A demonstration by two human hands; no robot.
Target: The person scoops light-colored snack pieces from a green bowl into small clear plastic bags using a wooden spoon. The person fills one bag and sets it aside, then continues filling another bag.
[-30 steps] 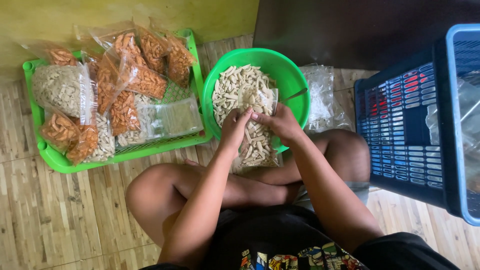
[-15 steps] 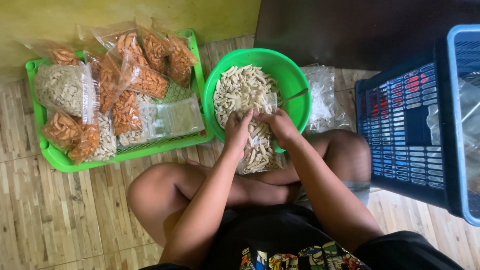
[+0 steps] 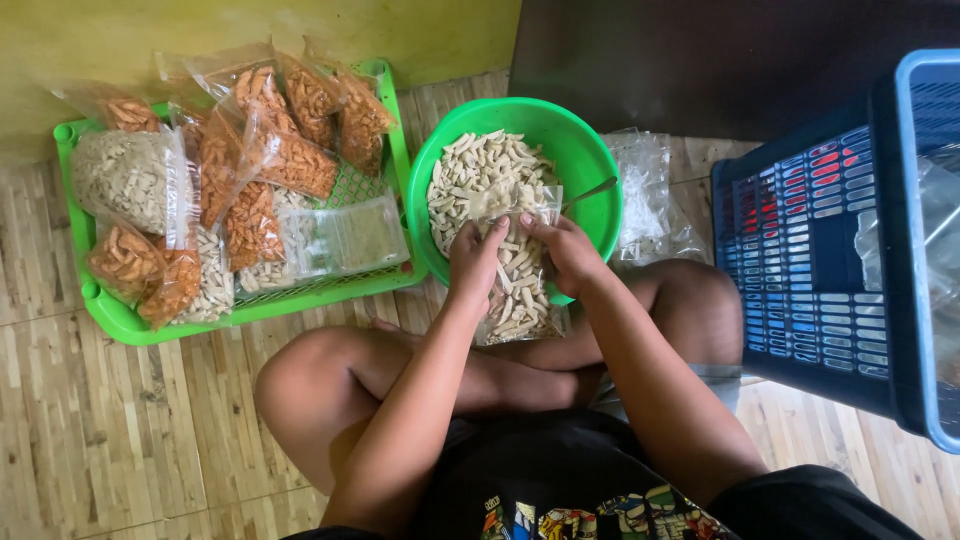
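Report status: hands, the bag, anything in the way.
Left hand and right hand both grip clear snack bag at its top. Bag hangs upright over green bowl rim. Nothing blocking.

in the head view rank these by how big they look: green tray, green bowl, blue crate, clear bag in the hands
1. green tray, widest spread.
2. blue crate, cut off by the frame and nearer the camera, so it may truly be bigger than the tray.
3. green bowl.
4. clear bag of pale sticks, held by left hand and right hand.
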